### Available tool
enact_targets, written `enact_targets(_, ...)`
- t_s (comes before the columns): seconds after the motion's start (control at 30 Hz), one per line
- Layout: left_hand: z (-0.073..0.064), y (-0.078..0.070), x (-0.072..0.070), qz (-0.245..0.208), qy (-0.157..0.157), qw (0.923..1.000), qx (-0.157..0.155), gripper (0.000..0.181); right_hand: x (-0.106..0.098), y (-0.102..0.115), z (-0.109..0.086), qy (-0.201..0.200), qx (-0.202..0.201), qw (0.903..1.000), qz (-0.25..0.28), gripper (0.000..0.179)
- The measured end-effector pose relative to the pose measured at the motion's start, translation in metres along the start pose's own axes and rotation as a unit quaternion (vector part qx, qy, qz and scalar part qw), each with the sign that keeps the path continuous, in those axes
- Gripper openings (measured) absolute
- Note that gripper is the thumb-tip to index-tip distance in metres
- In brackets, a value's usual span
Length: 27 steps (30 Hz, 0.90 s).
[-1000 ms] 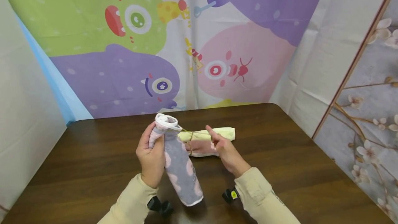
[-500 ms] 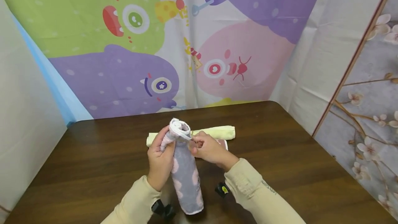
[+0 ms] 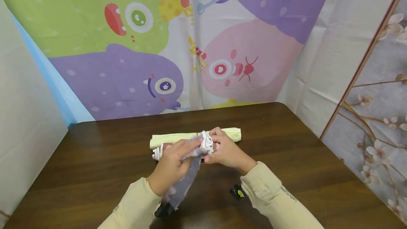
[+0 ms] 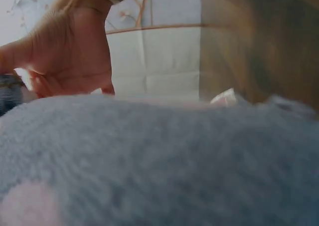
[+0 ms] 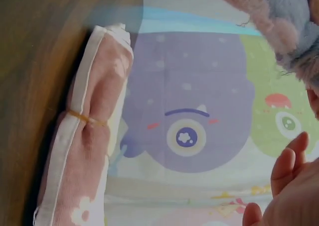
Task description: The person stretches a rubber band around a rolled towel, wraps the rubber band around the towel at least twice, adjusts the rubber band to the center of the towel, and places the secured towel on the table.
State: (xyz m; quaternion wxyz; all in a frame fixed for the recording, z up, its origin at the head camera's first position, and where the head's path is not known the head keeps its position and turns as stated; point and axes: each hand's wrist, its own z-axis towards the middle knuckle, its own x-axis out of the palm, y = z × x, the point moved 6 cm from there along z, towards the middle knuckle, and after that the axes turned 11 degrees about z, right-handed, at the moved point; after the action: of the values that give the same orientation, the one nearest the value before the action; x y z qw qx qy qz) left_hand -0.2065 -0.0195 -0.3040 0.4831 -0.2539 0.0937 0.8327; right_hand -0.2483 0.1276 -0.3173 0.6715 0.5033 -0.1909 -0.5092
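Observation:
A grey towel with pink spots [image 3: 186,181] is rolled up, its white-edged end pointing right and its other part hanging toward me in the head view. My left hand [image 3: 170,167] grips the roll near that end, thumb underneath. At the end itself, my right hand [image 3: 229,151] curls its fingers and thumb against the cloth. Grey pile [image 4: 164,156] fills the lower left wrist view, with the right palm [image 4: 75,46] above it. Behind the hands lies a rolled pink towel [image 5: 94,96] with white edges, circled by a yellowish rubber band [image 5: 82,117].
A pale yellow rolled towel [image 3: 234,134] lies just beyond the pink one on the dark wooden table [image 3: 270,140]. A cartoon-printed curtain [image 3: 133,77] hangs behind the table's far edge, and a flower-patterned panel [image 3: 378,126] stands at the right.
The held roll has turned from nearly upright to pointing right. My left hand has moved right and swung over its top, while my right hand has gone from pinching the rubber band to the roll's end.

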Motion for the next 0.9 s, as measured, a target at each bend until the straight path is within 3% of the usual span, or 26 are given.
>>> enact_targets(0.13,0.003,-0.008,0.005,0.057,0.025,0.9971,0.044,0.048,-0.003,0.002,-0.005,-0.014,0.014,0.9997,-0.011,0.102)
enact_targets(0.27,-0.002,-0.011,0.011,0.067,0.030,0.9947,0.072,0.048,-0.001,0.006,-0.007,0.001,0.030,0.9949,-0.097,0.101)
enact_targets(0.37,-0.005,-0.012,0.013,0.067,0.034,0.9945,0.073,0.053,0.002,0.008,-0.005,0.014,0.032,0.9814,-0.189,0.077)
enact_targets(0.47,-0.006,-0.012,0.017,0.080,0.063,0.9918,0.078,0.057,0.002,0.014,-0.004,0.009,0.021,0.9630,-0.268,0.051)
enact_targets(0.6,-0.004,-0.012,0.019,0.087,0.091,0.9887,0.083,0.048,0.003,0.023,-0.003,0.006,-0.014,0.9380,-0.346,0.053)
enact_targets(0.7,-0.004,-0.013,0.019,0.081,0.083,0.9892,0.090,0.039,0.004,0.028,-0.004,0.001,-0.048,0.9357,-0.350,0.065)
enact_targets(0.8,-0.005,-0.016,0.018,0.074,0.067,0.9893,0.106,0.038,0.002,0.033,-0.006,-0.008,-0.086,0.9407,-0.328,0.077)
enact_targets(0.9,-0.005,-0.019,0.018,0.070,0.065,0.9880,0.121,0.036,0.001,0.035,-0.008,-0.011,-0.111,0.9406,-0.321,0.079)
